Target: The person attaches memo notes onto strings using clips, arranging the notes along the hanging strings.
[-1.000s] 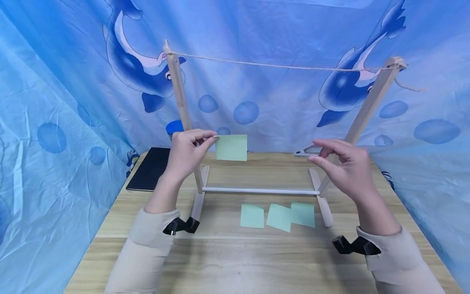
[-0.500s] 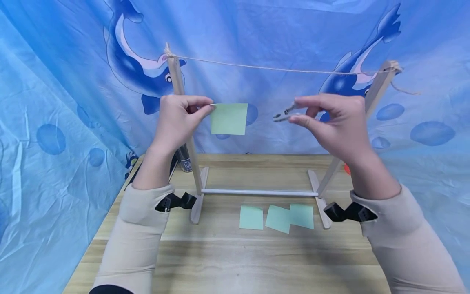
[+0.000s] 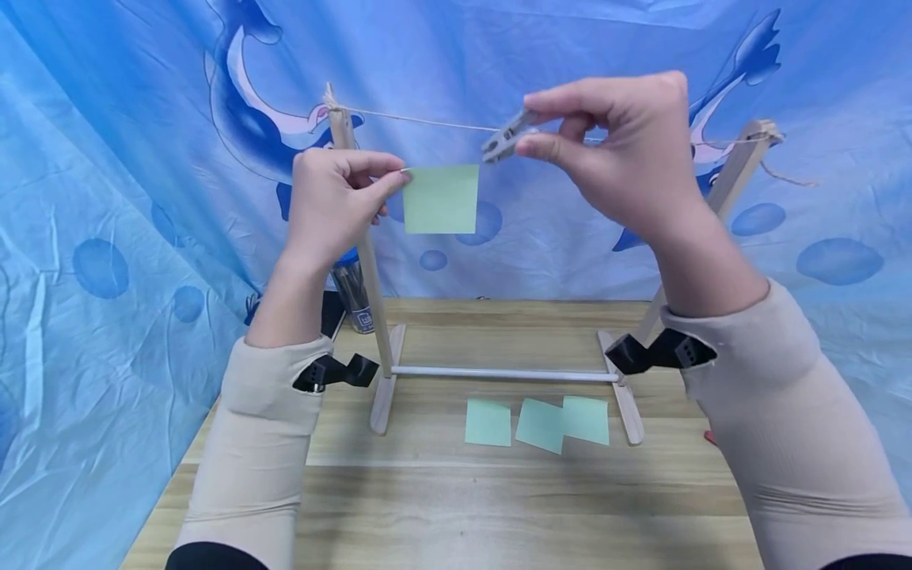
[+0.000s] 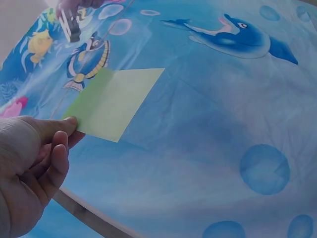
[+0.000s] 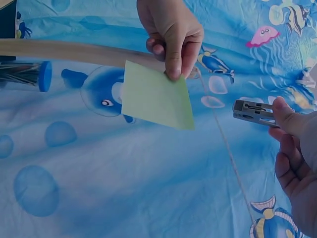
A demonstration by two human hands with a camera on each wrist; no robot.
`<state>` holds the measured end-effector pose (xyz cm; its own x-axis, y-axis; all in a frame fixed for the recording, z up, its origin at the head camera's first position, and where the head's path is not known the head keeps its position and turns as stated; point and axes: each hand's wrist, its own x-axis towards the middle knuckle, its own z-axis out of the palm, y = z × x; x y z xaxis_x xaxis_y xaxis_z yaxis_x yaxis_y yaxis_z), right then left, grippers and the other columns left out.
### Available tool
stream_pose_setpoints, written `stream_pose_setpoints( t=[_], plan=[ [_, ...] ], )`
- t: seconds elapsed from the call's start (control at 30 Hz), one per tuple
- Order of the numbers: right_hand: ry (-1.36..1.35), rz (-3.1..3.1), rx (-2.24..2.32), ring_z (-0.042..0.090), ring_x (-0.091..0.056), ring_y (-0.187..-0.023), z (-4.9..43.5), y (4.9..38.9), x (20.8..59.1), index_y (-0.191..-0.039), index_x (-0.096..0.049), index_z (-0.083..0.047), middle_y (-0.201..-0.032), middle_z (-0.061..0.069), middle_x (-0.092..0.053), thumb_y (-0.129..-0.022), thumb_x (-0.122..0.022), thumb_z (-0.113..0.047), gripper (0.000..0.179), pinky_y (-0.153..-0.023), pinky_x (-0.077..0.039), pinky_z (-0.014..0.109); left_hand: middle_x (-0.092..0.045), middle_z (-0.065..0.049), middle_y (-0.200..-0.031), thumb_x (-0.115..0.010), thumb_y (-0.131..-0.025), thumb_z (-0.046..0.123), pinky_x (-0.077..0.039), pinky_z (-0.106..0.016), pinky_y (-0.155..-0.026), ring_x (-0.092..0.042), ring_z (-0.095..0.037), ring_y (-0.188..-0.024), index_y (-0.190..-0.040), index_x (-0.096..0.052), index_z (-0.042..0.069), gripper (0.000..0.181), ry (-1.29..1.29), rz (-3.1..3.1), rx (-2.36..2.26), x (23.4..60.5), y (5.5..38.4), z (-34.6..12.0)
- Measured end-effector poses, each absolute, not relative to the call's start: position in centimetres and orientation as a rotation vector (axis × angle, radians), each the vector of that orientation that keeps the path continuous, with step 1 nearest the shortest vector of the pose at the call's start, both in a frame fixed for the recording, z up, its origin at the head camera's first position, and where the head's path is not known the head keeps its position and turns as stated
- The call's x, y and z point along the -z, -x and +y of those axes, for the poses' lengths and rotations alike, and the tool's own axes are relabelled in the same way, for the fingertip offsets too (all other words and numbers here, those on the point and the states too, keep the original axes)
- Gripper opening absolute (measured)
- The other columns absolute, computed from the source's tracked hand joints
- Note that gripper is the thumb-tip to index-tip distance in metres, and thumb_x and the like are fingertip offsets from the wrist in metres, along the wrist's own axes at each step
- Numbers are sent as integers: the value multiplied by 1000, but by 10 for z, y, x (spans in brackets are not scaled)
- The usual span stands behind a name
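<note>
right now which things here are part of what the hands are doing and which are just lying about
In use:
- green note, pinched at its corner by the left hand
- clothespin, pinched by the right hand
- string, stretched across the wooden rack

Lying about:
- three green notes on the table
- blue-capped tube
- black pad

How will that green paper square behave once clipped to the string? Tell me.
The green paper square is probably very light: the left hand pinches just one corner. It stays flat, so fairly stiff. The clip may make it swing.
</note>
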<state>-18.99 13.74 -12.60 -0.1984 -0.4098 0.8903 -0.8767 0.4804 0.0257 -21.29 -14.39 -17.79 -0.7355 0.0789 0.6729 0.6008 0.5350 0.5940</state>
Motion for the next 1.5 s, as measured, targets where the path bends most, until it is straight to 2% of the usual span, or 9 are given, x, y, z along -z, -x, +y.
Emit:
stream_pose_setpoints(
  t=[0.23,0.53,0.67,0.9,1.17,1.5],
  plan=[
    [-1092,-1822,-572,-16,-44,-67,124,202,108,-104,-78,2,-91,14,-77,-92,-76,-19,24,-60,-35,13,-74,-9,-79,-76,-93,22,-54,-19,-57,-64,-14,-57,-101,-81,7,18,545,-2190,1201,165,215,-140],
    [-940,-2051,-600,2,-46,-61,112,213,95,-107,-79,-10,-96,4,-77,-93,-74,-28,23,-62,-35,18,-73,-7,-78,-75,-94,21,-52,-20,-55,-61,-19,-56,-102,-81,7,18,550,-2244,1162,157,218,-138],
    [-923,-2096,-584,0,-46,-61,108,217,92,-108,-79,-10,-97,5,-77,-94,-73,-28,24,-63,-35,18,-72,-7,-78,-74,-94,22,-52,-19,-56,-61,-19,-55,-101,-81,8,17,555,-2230,1159,152,219,-136],
    [-898,-2175,-588,-1,-47,-63,100,218,89,-109,-80,-12,-100,4,-77,-92,-74,-28,24,-63,-35,18,-75,-10,-87,-74,-94,22,-52,-18,-56,-60,-19,-54,-102,-81,8,18,524,-2242,1131,149,220,-131],
    [-887,-2178,-543,-2,-47,-64,98,218,85,-108,-80,-11,-101,4,-77,-94,-71,-30,25,-64,-34,18,-76,-7,-93,-72,-95,20,-49,-18,-55,-56,-14,-53,-100,-81,8,16,516,-2228,1025,148,221,-127],
    [-882,-2268,-550,0,-54,-69,94,219,80,-106,-81,-12,-101,3,-77,-94,-71,-29,22,-65,-40,18,-77,-7,-93,-72,-96,19,-48,-19,-55,-57,-13,-58,-100,-81,7,15,475,-2239,990,146,222,-121]
  ],
)
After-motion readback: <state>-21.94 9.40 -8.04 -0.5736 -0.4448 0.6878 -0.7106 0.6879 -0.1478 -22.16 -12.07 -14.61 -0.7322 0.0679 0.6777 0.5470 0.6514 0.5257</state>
